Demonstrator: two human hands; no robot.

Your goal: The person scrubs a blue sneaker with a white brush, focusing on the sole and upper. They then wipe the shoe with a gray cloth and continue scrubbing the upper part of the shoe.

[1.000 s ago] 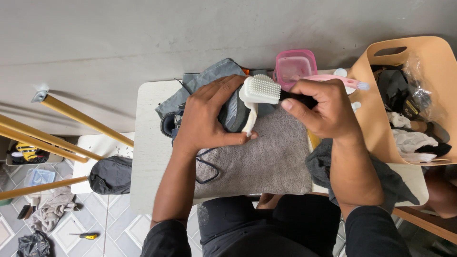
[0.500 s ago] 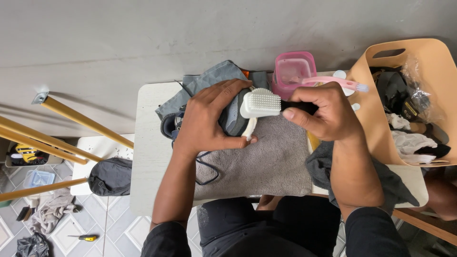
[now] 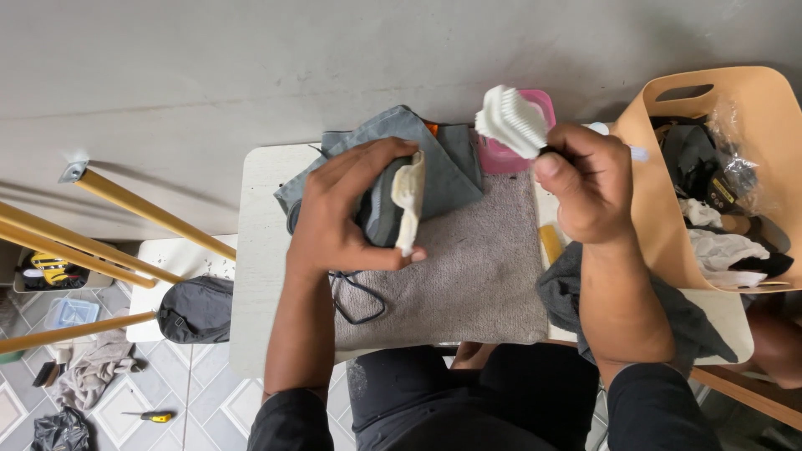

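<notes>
I see left hand (image 3: 338, 219) clamped around grey shoe (image 3: 386, 209), white sole edge turned up, shoe pressed on grey towel (image 3: 468, 276) spread over small white table (image 3: 255, 250). Right hand (image 3: 589, 188) fist-gripped on handle of white brush (image 3: 511, 121), bristles raised above towel, clear of shoe. Pink tub (image 3: 501, 154) just behind brush. Tan basket (image 3: 668, 217) of clutter beside right wrist. Dark lace (image 3: 359, 301) trails on towel.

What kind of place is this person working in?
Probably a home work corner, perhaps set up for cleaning shoes. A small white table with a grey towel stands against a bare wall, a tan basket of cloths and supplies sits beside it, and rags lie on the tiled floor.
</notes>
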